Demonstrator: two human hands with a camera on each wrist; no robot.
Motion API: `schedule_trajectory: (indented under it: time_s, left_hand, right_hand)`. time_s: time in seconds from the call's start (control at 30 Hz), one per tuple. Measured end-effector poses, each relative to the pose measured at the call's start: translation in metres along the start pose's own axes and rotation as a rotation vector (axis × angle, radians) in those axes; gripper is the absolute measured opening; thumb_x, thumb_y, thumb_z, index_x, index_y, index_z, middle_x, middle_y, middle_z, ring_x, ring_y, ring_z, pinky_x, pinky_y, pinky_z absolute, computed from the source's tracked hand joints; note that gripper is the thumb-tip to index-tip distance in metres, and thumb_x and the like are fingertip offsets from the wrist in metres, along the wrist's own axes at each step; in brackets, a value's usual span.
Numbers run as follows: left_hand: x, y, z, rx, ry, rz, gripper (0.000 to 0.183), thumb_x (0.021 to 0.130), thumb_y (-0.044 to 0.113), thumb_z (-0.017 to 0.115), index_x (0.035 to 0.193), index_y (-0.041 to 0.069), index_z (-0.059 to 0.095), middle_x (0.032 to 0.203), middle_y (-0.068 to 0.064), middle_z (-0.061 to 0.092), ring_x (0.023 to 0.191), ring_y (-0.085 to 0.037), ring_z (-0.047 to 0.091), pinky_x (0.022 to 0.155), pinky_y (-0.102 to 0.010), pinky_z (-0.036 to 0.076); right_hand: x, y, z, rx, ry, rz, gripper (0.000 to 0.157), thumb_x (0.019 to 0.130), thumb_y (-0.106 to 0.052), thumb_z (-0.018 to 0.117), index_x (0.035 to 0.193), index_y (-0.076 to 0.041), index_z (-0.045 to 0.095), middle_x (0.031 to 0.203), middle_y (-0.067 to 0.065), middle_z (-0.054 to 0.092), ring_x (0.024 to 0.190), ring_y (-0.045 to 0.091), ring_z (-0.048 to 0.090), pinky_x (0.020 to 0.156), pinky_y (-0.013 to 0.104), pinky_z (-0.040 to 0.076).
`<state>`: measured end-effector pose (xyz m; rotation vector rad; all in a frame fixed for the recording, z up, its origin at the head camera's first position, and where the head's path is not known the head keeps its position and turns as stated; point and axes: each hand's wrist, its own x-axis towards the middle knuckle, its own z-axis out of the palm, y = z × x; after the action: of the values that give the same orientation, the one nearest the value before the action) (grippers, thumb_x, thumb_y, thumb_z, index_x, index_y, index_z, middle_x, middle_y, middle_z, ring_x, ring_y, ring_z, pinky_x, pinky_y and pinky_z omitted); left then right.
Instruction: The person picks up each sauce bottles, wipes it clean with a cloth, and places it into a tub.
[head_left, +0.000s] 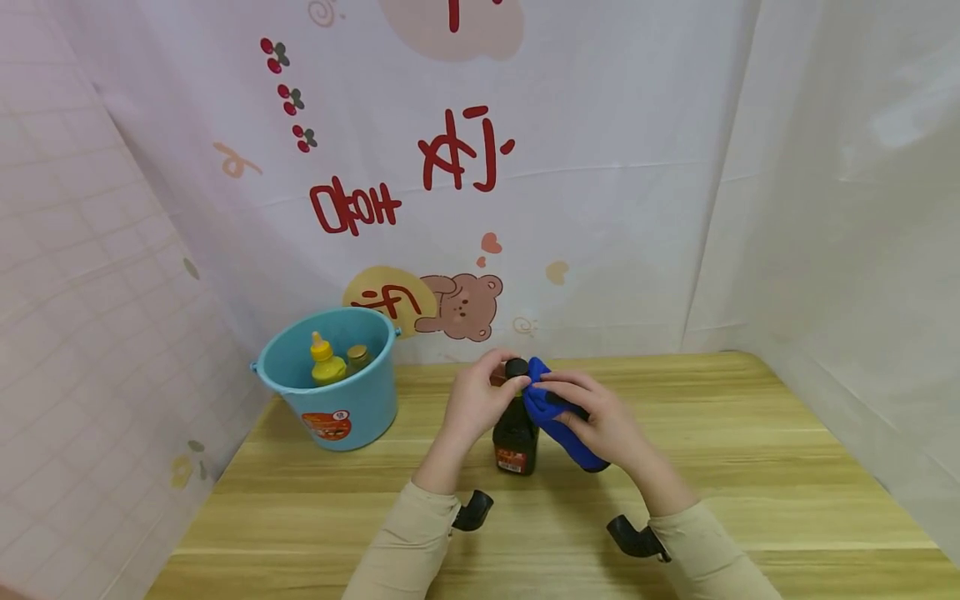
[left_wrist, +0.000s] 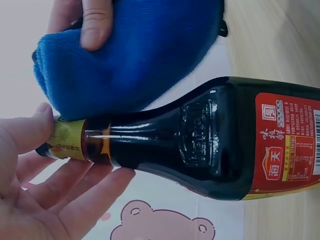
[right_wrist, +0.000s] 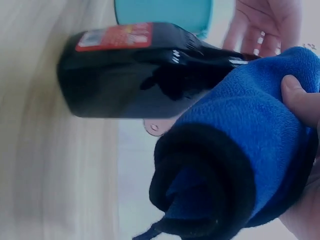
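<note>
A dark soy sauce bottle (head_left: pixel 514 442) with a red label and black cap stands upright on the table in the head view. My left hand (head_left: pixel 476 398) grips its neck just below the cap, thumb on one side and fingers on the other, as the left wrist view shows. Bunched in my right hand (head_left: pixel 600 417) is a blue cloth (right_wrist: pixel 235 110) with black edging. Its upper end lies against the bottle's neck, and the thumb (left_wrist: pixel 96 30) presses on it in the left wrist view. The cloth's lower part hangs down beside the bottle.
A light blue bucket (head_left: pixel 360 417) stands at the table's back left. In it are a yellow squeeze bottle (head_left: pixel 327 364) and another bottle with a gold-coloured cap (head_left: pixel 358 353). A printed white curtain (head_left: pixel 600 250) hangs behind the wooden table (head_left: pixel 750 467).
</note>
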<state>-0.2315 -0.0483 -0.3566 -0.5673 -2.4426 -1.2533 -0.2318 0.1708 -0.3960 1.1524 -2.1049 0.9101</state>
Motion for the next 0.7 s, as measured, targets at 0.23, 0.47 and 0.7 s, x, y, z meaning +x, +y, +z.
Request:
schedule_trajectory:
  time_s: [0.23, 0.47, 0.7]
  left_hand:
    - [0.000, 0.000, 0.001, 0.004, 0.001, 0.002, 0.029, 0.093, 0.026, 0.072, 0.118, 0.014, 0.066, 0.097, -0.007, 0.073, 0.089, -0.022, 0.070, 0.073, -0.040, 0.056]
    - [-0.001, 0.000, 0.003, 0.014, 0.018, 0.001, 0.028, 0.091, 0.023, 0.074, 0.117, 0.013, 0.067, 0.094, -0.005, 0.074, 0.086, -0.020, 0.070, 0.071, -0.040, 0.056]
    - [-0.001, -0.001, 0.005, 0.015, 0.041, 0.008, 0.030, 0.090, 0.023, 0.075, 0.118, 0.013, 0.067, 0.095, -0.005, 0.074, 0.085, -0.020, 0.070, 0.071, -0.037, 0.056]
  right_hand:
    - [-0.012, 0.004, 0.008, -0.029, -0.066, 0.019, 0.054, 0.075, 0.011, 0.078, 0.125, -0.007, 0.067, 0.126, 0.011, 0.060, 0.114, 0.032, 0.061, 0.087, 0.045, 0.054]
    - [-0.029, 0.011, 0.011, -0.044, -0.160, 0.047, 0.055, 0.073, 0.012, 0.079, 0.122, -0.010, 0.069, 0.125, 0.012, 0.062, 0.112, 0.034, 0.061, 0.085, 0.049, 0.054]
    - [-0.040, 0.017, 0.010, -0.040, -0.217, 0.056, 0.054, 0.074, 0.010, 0.080, 0.122, -0.012, 0.069, 0.123, 0.010, 0.062, 0.110, 0.032, 0.062, 0.084, 0.047, 0.055]
